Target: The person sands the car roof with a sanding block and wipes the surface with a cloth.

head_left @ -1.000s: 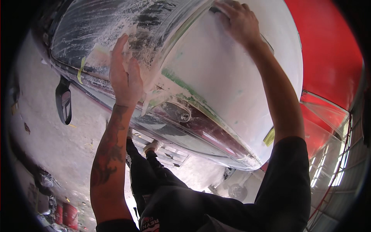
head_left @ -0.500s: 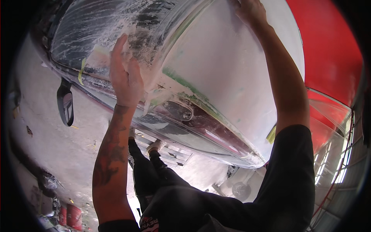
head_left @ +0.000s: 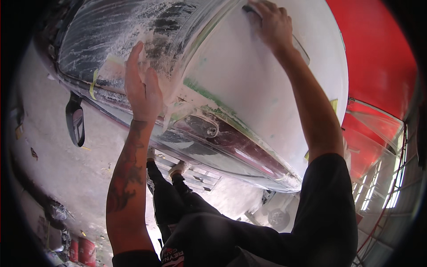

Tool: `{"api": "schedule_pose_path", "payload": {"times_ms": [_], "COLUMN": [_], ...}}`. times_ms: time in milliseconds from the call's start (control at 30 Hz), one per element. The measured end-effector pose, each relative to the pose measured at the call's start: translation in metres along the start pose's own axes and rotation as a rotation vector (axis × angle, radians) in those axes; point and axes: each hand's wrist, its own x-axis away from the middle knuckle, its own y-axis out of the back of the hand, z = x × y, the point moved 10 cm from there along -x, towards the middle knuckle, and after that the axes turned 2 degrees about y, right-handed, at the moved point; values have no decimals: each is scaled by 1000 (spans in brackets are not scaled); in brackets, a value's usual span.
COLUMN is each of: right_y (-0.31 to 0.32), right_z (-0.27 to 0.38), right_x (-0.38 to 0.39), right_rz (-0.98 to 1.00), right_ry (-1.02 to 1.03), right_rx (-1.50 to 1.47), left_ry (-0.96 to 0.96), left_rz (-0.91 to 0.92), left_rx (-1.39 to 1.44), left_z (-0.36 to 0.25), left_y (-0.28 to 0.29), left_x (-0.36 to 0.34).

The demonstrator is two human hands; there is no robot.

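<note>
My right hand (head_left: 275,27) grips what looks like a long, dark sanding block (head_left: 247,8), pressed to the pale, dusty hood (head_left: 244,66) of a car. The block's far end pokes out past the hand, and its middle is hidden under the palm. Over the lower edge of the dust-streaked windshield (head_left: 95,38) is my left hand (head_left: 144,91), fingers and thumb apart with nothing held. Whether that hand touches the glass, I cannot tell. A green strip (head_left: 207,94) runs along the hood's near edge, beside a dark maroon fender (head_left: 235,144).
A black side mirror (head_left: 76,120) juts out at the left. Yellow tape (head_left: 93,84) sticks by the windshield. My feet stand on a slatted platform (head_left: 200,178). Behind the hood is a large red panel (head_left: 378,58); red containers (head_left: 84,251) sit on the floor at lower left.
My right hand has slid left and nearer across the hood, bringing the sanding block into sight. My left hand has barely moved.
</note>
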Motion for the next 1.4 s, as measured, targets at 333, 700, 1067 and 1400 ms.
{"api": "schedule_pose_path", "payload": {"times_ms": [333,700,1067,1400], "right_y": [2,72,44,26], "right_z": [-41,85,71,-34], "right_x": [-4,181,131,41], "right_rz": [56,206,23,-36], "right_ry": [-203,160,-25,-137], "right_rx": [-41,-214,-123,-61], "left_ry": [-21,-57,-9,32], "left_rz": [13,-20,-33,3], "left_rx": [-21,-79,-105,-8], "left_z": [-3,-2,8,0], "left_y": [-8,7,9,-8], "left_x": [-1,1,0,0]}}
